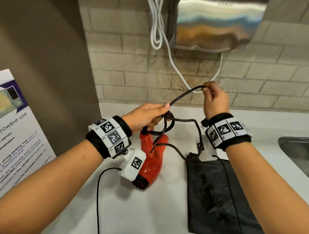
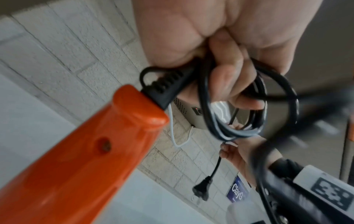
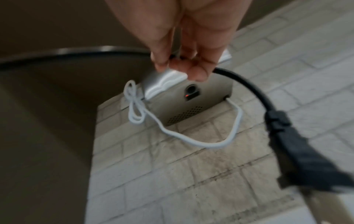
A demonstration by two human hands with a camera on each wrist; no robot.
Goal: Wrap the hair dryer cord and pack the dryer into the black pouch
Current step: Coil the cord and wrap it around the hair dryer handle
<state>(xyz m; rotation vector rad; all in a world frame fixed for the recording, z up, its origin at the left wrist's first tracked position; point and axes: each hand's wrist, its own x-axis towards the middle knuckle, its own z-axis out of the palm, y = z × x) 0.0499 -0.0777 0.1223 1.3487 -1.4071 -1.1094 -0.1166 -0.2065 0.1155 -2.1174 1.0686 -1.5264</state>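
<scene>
Left hand (image 1: 146, 116) grips cord coils (image 2: 239, 115) above red dryer (image 1: 150, 163); right hand (image 1: 214, 100) pinches cord end. Risk: loose coils slip, unwind before pouch (image 1: 217, 200).

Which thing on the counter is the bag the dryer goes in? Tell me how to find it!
Start at the shiny metal hand dryer on the brick wall and look down to the white counter. Right of the red hair dryer, before the steel sink, lies a flat black fabric pouch. It is the only soft, dark, floppy rectangle there, lying empty-looking on the counter.
</scene>
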